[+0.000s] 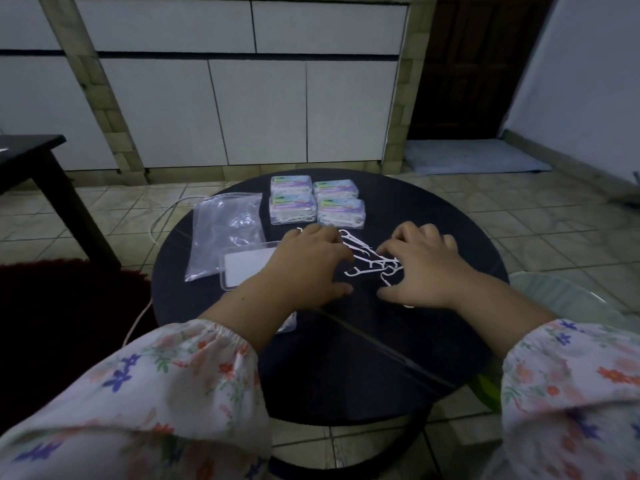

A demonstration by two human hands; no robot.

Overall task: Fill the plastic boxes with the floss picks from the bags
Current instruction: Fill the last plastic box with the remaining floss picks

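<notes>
White floss picks (367, 259) between left hand (308, 268), right hand (420, 268), box labels (292, 199) unreadable

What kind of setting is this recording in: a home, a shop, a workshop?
Most likely a home, perhaps a kitchen or living area. A small round table stands on a tiled floor, white cabinets line the wall, and a doormat lies at a dark door.

No legible text. Four filled plastic boxes (317, 204), far centre of round table (398, 358), carry printed labels w/ green & purple patches; lettering too small/blurred to read
</notes>
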